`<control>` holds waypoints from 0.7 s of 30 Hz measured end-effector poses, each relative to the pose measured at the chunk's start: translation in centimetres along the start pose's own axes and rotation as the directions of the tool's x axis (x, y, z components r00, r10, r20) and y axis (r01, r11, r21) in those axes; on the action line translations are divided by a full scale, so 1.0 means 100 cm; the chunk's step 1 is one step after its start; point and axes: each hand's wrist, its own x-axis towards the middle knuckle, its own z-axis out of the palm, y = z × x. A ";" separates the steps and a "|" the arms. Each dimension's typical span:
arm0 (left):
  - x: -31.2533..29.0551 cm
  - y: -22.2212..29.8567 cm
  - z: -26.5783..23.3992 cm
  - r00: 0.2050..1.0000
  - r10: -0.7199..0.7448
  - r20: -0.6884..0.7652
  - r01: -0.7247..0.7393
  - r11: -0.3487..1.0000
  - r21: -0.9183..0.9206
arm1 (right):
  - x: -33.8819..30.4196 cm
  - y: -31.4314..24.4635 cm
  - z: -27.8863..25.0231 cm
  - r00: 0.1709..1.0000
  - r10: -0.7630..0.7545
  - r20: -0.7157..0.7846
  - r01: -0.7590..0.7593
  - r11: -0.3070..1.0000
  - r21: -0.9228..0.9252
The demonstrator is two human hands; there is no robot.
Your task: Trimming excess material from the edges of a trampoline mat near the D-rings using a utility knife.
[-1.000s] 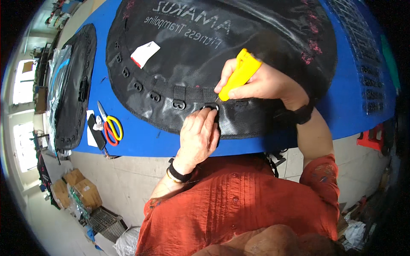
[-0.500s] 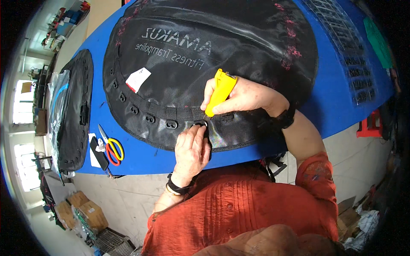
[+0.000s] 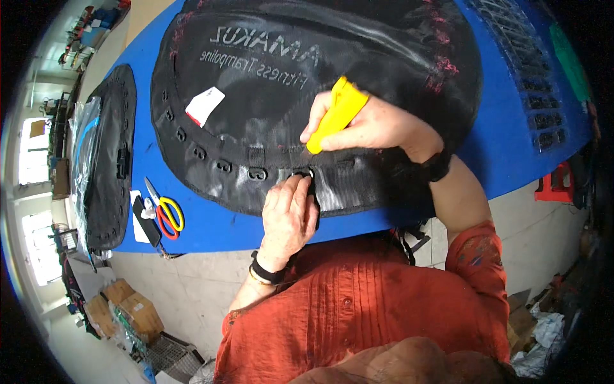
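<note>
A large round black trampoline mat (image 3: 256,102) lies before me, with black hooks or rings (image 3: 258,173) on webbing loops along its near rim. My right hand (image 3: 374,128) is closed around a chunky yellow hand tool (image 3: 339,115), its lower end over the webbing; its tip cannot be made out here. Just below, my left hand (image 3: 288,214) has its fingers bent and pressed together on one black ring (image 3: 303,173) at the rim, partly hidden by the fingertips. A white label (image 3: 205,105) with a red corner sits on the mat.
Scissors (image 3: 167,214) with red and yellow handles lie on the blue tabletop (image 3: 211,233), beside a black phone-like slab (image 3: 146,224). A second black mat (image 3: 113,173) is at the left. Plastic-wrapped black parts (image 3: 540,102) lie at the right, near a red stool (image 3: 555,185).
My right hand with the yellow tool has shifted slightly up and right, and the tool leans more. My left hand remains on the ring. The whole view has shifted a little.
</note>
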 end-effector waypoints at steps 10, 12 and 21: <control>-0.001 -0.001 0.000 1.000 -0.026 -0.003 0.026 0.999 -0.019 | -0.002 -0.013 0.000 0.993 0.111 -0.047 -0.118 0.971 -0.209; -0.002 -0.002 -0.001 1.000 -0.026 -0.001 0.026 0.999 -0.027 | -0.001 -0.012 0.003 0.989 0.144 -0.044 -0.150 0.963 -0.224; -0.001 -0.002 0.000 1.000 -0.025 -0.015 0.025 0.999 -0.031 | -0.003 -0.013 0.012 0.986 0.145 -0.083 -0.155 0.980 -0.126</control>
